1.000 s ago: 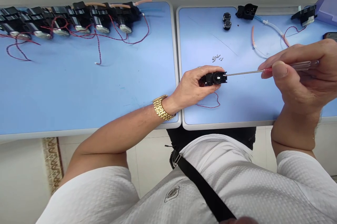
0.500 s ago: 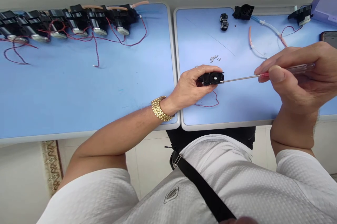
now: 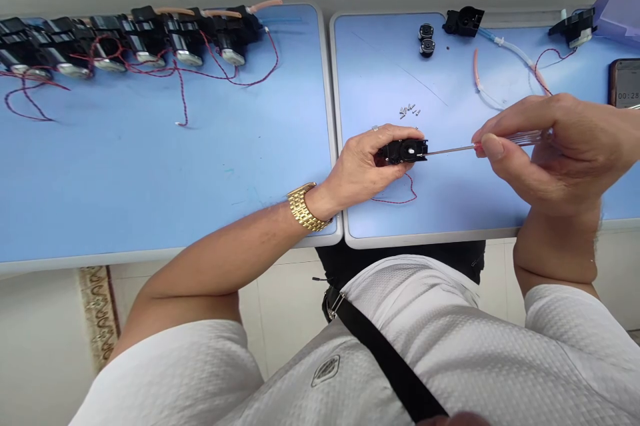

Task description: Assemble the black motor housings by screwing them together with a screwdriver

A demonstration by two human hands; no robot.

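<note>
My left hand is wrapped round a small black motor unit with a white shaft end facing up, just above the right-hand table. A twisted red wire trails below that hand. In my right hand I grip a screwdriver with a clear and red handle. Its thin metal shank points left, and the tip meets the right end of the black unit. Beyond my left hand, several small screws lie in a loose group.
Two round black parts, a black housing with tubing, another black unit, a purple box and a phone stand farther back. Several black motor units line the left table. A gap separates both tables.
My right hand has moved left along with the screwdriver, whose tip is now farther into the end of the black unit. More of the phone shows. My left hand has barely moved.
</note>
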